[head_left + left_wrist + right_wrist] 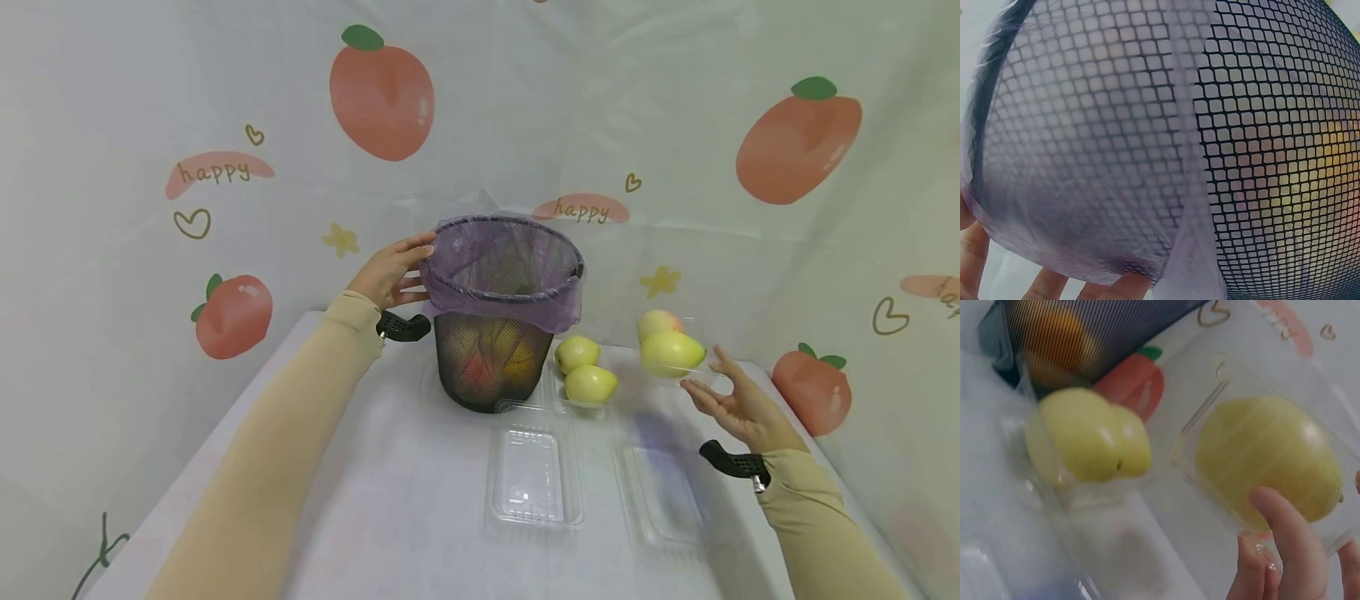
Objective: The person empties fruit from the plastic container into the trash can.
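A black mesh basket (pixel 487 358) lined with a purple bag (pixel 510 304) stands at the back of the table, with red and yellow-orange fruit showing through the mesh. Extended fingers of my left hand (pixel 393 271) touch the bag-covered rim and outer side; the left wrist view shows fingertips (pixel 1129 286) against the bag. At the right, my right hand (pixel 738 404) holds a clear plastic box (pixel 1210 406) by its edge, raised above the table. In it lie a yellow-green pear (pixel 672 350) and a paler, pink-tinged round fruit (pixel 660 322).
Two more yellow-green pears (pixel 591 384) sit beside the basket, apparently in another clear box. Nearer the front lie a clear plastic tray (pixel 528 475) and a second clear tray (pixel 663 496). Behind the white table (pixel 390 500) hangs a fruit-printed cloth (pixel 480 100).
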Action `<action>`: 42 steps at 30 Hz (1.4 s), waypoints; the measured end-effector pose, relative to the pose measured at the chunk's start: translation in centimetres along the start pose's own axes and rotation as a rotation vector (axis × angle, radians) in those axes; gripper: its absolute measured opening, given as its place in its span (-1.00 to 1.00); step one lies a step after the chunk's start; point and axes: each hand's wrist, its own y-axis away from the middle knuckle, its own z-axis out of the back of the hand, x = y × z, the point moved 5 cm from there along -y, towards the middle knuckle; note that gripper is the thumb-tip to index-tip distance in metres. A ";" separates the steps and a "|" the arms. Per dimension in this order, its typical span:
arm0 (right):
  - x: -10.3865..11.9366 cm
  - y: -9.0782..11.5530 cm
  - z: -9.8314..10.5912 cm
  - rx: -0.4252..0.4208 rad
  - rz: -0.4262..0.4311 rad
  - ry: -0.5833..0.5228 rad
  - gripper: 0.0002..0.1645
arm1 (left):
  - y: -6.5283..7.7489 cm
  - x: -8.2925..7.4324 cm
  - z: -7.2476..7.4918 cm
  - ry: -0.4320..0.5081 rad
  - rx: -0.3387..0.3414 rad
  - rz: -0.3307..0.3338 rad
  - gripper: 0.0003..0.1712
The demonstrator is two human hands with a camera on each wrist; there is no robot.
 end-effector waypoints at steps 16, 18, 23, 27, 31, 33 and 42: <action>-0.3 1.1 -6.4 0.126 0.095 -0.059 -0.39 | 0.4 -0.2 -0.2 -0.006 0.000 0.006 -0.47; -0.3 1.3 -7.4 0.144 0.108 -0.037 -0.36 | 0.6 -0.2 -0.2 -0.008 0.002 0.007 -0.47; -0.4 2.1 -9.7 0.178 0.130 0.001 -0.32 | 1.0 -0.3 -0.4 -0.011 0.003 0.007 -0.46; -0.6 2.5 -11.4 0.183 0.161 0.060 -0.25 | 1.0 -0.3 -0.4 -0.011 0.004 0.006 -0.46; -0.6 2.7 -12.8 0.155 0.213 0.162 -0.19 | 0.9 -0.3 -0.3 -0.007 0.000 0.004 -0.46; -0.4 2.7 -13.5 0.139 0.245 0.197 -0.17 | 0.8 -0.2 -0.3 -0.006 -0.002 0.004 -0.46; 0.2 2.7 -16.5 0.108 0.379 0.364 -0.10 | 0.3 0.0 -0.2 0.008 -0.007 0.010 -0.47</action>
